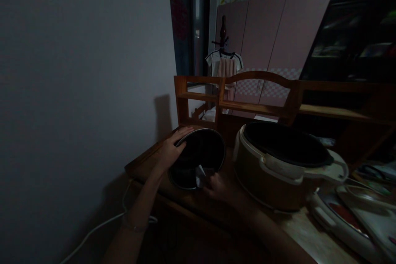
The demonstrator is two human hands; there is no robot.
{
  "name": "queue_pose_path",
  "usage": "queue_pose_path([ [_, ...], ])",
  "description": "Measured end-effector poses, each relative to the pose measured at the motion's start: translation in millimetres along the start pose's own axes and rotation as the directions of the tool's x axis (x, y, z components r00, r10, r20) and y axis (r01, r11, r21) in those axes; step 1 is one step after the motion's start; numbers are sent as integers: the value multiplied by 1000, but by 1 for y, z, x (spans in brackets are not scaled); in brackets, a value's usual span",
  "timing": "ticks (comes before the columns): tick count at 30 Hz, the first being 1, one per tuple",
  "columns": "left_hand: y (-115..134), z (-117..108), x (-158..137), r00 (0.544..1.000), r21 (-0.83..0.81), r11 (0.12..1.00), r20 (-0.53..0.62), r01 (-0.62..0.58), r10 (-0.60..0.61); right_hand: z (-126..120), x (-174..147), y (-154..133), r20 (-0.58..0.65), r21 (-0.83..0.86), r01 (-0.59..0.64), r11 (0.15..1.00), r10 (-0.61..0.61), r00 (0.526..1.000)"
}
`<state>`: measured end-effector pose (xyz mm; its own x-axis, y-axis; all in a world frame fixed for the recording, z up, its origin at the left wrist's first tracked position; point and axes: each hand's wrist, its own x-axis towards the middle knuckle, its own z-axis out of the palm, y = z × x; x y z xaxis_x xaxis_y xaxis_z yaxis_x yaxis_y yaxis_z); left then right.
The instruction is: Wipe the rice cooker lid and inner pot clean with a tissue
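Observation:
A round dark inner pot (213,148) with a pale rim is tilted on the wooden desk, its opening facing me. My left hand (175,148) grips its upper left rim, the thumb over the inside edge. At the pot's lower right, my right hand (216,185) is closed on a white tissue or thin cloth (200,175), which lies against the inside wall. The dim light blurs this hand, so its fingertips are hard to make out. To the right stands a large pale cooker body (269,185) with its top uncovered and a dark inside.
A detached cooker lid (334,214) lies at the right on a pale surface. The wooden desk (148,165) has a raised shelf (256,109) behind it. A plain wall (93,70) borders the left side. A white cable (105,225) hangs at lower left.

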<state>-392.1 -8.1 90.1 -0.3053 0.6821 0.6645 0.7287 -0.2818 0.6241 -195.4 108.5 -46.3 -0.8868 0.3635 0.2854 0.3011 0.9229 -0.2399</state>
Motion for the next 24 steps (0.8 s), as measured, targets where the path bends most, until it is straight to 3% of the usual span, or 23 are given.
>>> queue_pose_path([
  [4, 2, 3, -6, 999, 41, 999, -13, -34, 35, -6, -5, 15, 35, -124, 74, 990, -70, 997],
  [8, 5, 5, -11, 999, 60, 997, -16, -50, 51, -3, 2, 22, -38, -218, 82, 972, -93, 995],
  [17, 9, 7, -10, 999, 74, 996, -22, -47, 49, -3, -1, 18, -160, -245, 99, 965, -141, 977],
  [24, 10, 10, -6, 998, 58, 997, -9, -59, 60, 5, -5, 14, -24, -116, -10, 993, 7, 1000],
])
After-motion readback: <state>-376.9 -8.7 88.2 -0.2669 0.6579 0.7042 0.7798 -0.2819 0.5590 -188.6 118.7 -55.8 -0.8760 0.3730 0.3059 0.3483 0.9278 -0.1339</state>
